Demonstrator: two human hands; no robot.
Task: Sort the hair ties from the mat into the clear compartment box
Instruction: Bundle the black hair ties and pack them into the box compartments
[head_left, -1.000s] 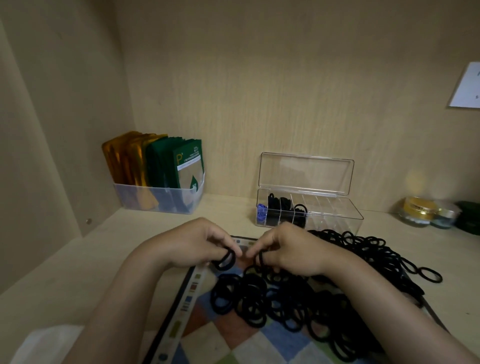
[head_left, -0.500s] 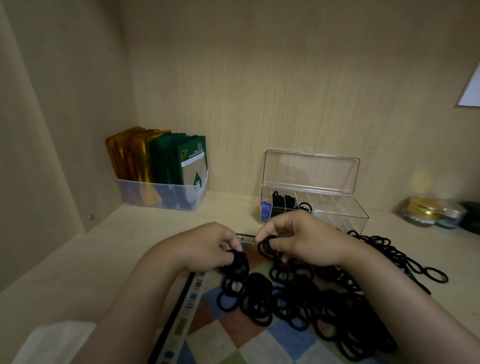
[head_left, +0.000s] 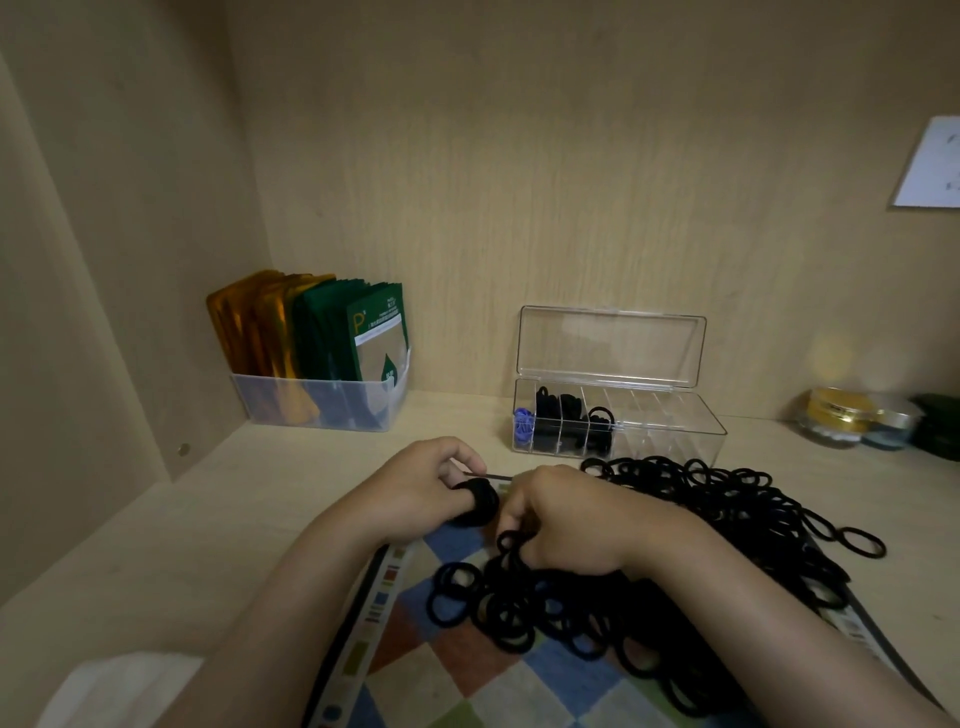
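Left hand (head_left: 423, 488) curled, a bunch of black ties (head_left: 475, 501) wrapped on its fingers — right hand (head_left: 563, 525) knuckles-up, pinching ties from the pile (head_left: 675, 561) on the mat (head_left: 415, 670). Box (head_left: 618, 421) open behind.

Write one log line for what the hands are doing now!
left hand: holds tie bundle | right hand: stretches a tie to it | pile: on mat | box: open

Two bare forearms, no sleeves or rings
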